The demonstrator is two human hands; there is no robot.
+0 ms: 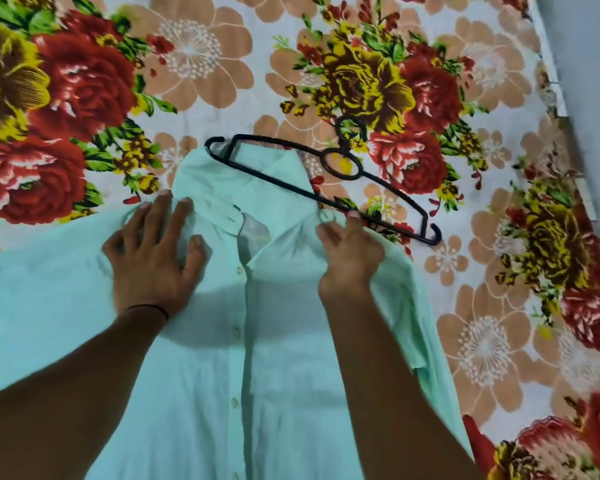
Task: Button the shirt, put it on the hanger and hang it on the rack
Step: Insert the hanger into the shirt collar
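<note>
You are looking down on a white cloth bedsheet (222, 109) printed with large red, yellow and peach flowers, evenly lit, with a plain grey surface (589, 64) along its right edge.

The shirt (274, 341) under your arms is one plain pale mint green, with no print. Its buttons (236, 331), running down the middle of the frame, are a pale, near-matching tone. The hanger (323, 163) above the collar is solid black. You have a thin dark band (146, 308) on your left wrist. The bedsheet (222, 109) you are working over has a white ground crowded with a bold floral print: big red roses (84, 81) at upper left, yellow roses shaded dark brown (361, 84) at upper centre, green leaves (97, 161) around them, and flat peach blossoms (194, 46) outlined in white with white dotted centres. The wall (586, 64) at upper right is plain grey-blue.
</note>
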